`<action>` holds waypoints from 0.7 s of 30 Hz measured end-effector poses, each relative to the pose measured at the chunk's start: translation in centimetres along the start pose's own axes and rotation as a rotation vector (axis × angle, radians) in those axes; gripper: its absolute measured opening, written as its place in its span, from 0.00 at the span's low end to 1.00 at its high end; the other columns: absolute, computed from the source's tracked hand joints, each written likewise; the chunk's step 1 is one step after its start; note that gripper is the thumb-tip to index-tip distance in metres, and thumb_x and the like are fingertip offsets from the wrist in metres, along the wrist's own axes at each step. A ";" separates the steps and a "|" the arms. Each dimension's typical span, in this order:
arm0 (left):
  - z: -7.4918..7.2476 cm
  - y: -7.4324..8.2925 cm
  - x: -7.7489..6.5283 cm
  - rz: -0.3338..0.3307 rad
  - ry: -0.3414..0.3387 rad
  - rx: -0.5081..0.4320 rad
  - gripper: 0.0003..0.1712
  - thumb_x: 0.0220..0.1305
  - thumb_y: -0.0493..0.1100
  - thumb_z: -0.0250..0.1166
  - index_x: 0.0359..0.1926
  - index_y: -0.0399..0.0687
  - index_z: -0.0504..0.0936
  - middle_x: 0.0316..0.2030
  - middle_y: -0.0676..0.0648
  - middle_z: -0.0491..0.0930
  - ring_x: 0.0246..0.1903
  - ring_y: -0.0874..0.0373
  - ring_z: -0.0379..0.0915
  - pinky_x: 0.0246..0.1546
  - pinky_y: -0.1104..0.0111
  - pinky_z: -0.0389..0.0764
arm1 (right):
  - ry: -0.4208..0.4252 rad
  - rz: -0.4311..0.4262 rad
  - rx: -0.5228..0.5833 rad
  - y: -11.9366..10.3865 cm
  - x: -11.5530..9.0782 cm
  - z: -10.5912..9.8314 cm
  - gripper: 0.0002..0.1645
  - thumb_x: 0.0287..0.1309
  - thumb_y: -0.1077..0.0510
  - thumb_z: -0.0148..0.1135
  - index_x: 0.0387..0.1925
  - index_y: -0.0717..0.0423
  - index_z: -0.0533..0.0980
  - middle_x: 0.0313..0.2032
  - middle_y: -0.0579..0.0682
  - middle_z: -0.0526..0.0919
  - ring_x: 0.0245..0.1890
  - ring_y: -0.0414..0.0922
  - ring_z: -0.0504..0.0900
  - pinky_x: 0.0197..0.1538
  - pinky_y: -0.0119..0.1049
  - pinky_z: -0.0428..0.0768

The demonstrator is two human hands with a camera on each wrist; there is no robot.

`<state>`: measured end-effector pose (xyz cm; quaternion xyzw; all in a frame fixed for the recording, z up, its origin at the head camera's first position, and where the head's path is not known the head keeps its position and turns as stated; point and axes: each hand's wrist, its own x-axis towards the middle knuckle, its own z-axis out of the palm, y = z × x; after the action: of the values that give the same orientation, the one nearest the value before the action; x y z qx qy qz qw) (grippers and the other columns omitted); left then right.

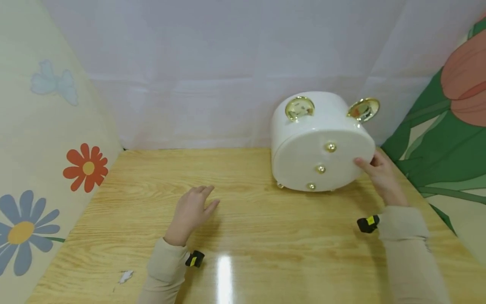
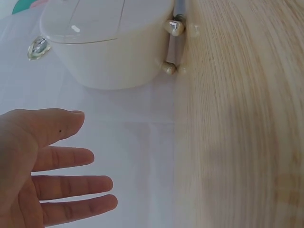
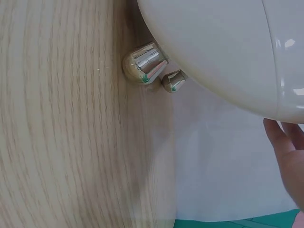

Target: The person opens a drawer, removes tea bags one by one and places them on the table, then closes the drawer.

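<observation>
A white rounded storage box (image 1: 296, 156) with gold round ears, a column of gold knobs and small gold feet stands at the back right of the table. My right hand (image 1: 383, 175) grips its right side, the thumb on the front face and the fingers round the edge. In the right wrist view, fingertips (image 3: 275, 135) touch the rim of the box (image 3: 223, 42). My left hand (image 1: 191, 211) is held over the table, apart from the box, with nothing in it. The left wrist view shows its fingers extended and the box (image 2: 114, 61) beyond, with seams across its front.
The wood-grain table (image 1: 243, 236) meets a pale cloth backdrop (image 1: 190, 84) behind. Panels with painted flowers stand on the left (image 1: 22, 232) and right (image 1: 455, 139). A torn white patch (image 1: 126, 276) marks the tabletop at front left. Each wrist carries a small black camera.
</observation>
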<state>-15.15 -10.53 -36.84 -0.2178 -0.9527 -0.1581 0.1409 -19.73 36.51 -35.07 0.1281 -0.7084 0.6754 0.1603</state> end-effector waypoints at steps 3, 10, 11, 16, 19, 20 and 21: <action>-0.1 -0.1 0.0 0.009 0.010 0.005 0.25 0.58 0.50 0.62 0.51 0.37 0.77 0.45 0.37 0.78 0.44 0.44 0.73 0.42 0.55 0.79 | 0.010 0.014 0.021 0.1 0.0 0.6 0.19 0.58 0.69 0.53 0.44 0.43 0.76 0.39 0.38 0.78 0.40 0.31 0.73 0.43 0.16 0.69; -0.1 -0.1 0.0 0.018 0.021 -0.012 0.25 0.57 0.49 0.63 0.51 0.37 0.77 0.45 0.36 0.78 0.44 0.44 0.73 0.43 0.55 0.78 | -0.002 0.053 -0.022 -0.1 -0.1 1.5 0.18 0.59 0.66 0.54 0.47 0.42 0.74 0.41 0.38 0.76 0.42 0.32 0.72 0.44 0.18 0.68; 0.0 -0.2 0.0 0.018 0.021 -0.011 0.25 0.57 0.49 0.63 0.51 0.37 0.77 0.45 0.36 0.78 0.44 0.44 0.73 0.43 0.55 0.79 | -0.001 0.055 -0.027 -0.1 -0.1 1.7 0.18 0.59 0.65 0.54 0.47 0.42 0.74 0.41 0.38 0.76 0.42 0.32 0.72 0.44 0.18 0.68; -0.1 -0.2 0.0 0.023 0.029 -0.018 0.24 0.58 0.49 0.62 0.51 0.37 0.77 0.45 0.36 0.78 0.44 0.43 0.73 0.42 0.54 0.79 | 0.012 0.068 -0.046 -0.2 -0.2 2.5 0.18 0.59 0.65 0.55 0.47 0.41 0.74 0.41 0.37 0.76 0.42 0.32 0.71 0.44 0.18 0.68; 0.0 -0.3 0.0 0.030 0.037 -0.016 0.25 0.58 0.49 0.62 0.51 0.37 0.77 0.44 0.36 0.78 0.44 0.43 0.73 0.41 0.54 0.79 | 0.010 0.083 -0.069 -0.2 -0.3 3.0 0.18 0.59 0.64 0.55 0.48 0.41 0.73 0.42 0.37 0.76 0.43 0.32 0.71 0.44 0.17 0.68; 0.0 -0.3 0.0 0.032 0.040 -0.015 0.25 0.58 0.49 0.62 0.51 0.37 0.77 0.44 0.36 0.78 0.44 0.43 0.73 0.41 0.54 0.79 | 0.009 0.088 -0.078 -0.3 -0.3 3.2 0.19 0.58 0.63 0.56 0.49 0.42 0.73 0.42 0.37 0.76 0.43 0.32 0.71 0.43 0.17 0.68; 0.0 -0.3 0.0 0.036 0.044 -0.016 0.25 0.58 0.49 0.62 0.51 0.37 0.77 0.44 0.36 0.78 0.43 0.43 0.73 0.41 0.54 0.79 | 0.009 0.095 -0.089 -0.3 -0.4 3.4 0.19 0.58 0.63 0.56 0.50 0.42 0.73 0.42 0.37 0.76 0.43 0.32 0.71 0.43 0.17 0.68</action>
<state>-15.26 -10.84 -36.93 -0.2322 -0.9441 -0.1678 0.1631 -19.46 33.04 -35.05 0.0838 -0.7422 0.6507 0.1368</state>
